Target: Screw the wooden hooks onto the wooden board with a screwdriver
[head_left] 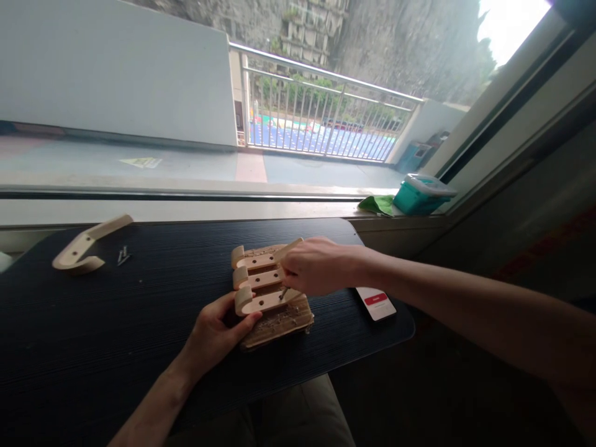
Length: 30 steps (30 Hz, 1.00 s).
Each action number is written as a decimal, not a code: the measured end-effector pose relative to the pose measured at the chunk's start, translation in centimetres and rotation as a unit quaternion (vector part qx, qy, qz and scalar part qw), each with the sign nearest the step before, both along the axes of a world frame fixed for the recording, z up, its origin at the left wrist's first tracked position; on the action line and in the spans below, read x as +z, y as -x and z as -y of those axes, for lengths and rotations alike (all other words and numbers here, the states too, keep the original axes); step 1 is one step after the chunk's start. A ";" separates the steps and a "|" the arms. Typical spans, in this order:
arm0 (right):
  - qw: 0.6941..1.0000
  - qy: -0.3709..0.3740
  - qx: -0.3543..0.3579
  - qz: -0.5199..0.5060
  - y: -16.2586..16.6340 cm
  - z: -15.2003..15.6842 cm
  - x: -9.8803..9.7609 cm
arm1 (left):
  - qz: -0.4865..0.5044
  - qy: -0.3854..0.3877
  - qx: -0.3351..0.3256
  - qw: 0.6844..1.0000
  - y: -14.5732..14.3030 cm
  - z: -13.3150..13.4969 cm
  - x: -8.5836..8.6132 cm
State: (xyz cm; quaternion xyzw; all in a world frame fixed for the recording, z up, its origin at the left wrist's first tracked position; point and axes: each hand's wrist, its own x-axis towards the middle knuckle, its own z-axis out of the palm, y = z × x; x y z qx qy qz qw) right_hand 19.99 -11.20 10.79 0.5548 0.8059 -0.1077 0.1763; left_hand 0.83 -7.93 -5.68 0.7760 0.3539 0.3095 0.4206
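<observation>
Three pale wooden hooks with dark holes lie side by side across a rough brown wooden board on the table. My left hand pinches the nearest hook by its curled end, thumb on the near side. Above the board's right part, my right hand is closed round a thin metal tool. Its tip meets the nearest hook at its right hole; the rest is hidden in the fist. The hooks' right ends are partly covered by this hand. Another wooden hook lies on its own at the far left.
Several small screws lie beside the loose hook on the black table. A phone with a lit screen is under my right forearm. On the window ledge are a green cloth and a teal lidded box.
</observation>
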 end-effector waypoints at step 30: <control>1.000 -0.011 -0.006 0.029 1.1 0.0 0.0 | -0.006 -0.019 0.000 1.000 0.1 -0.1 -0.4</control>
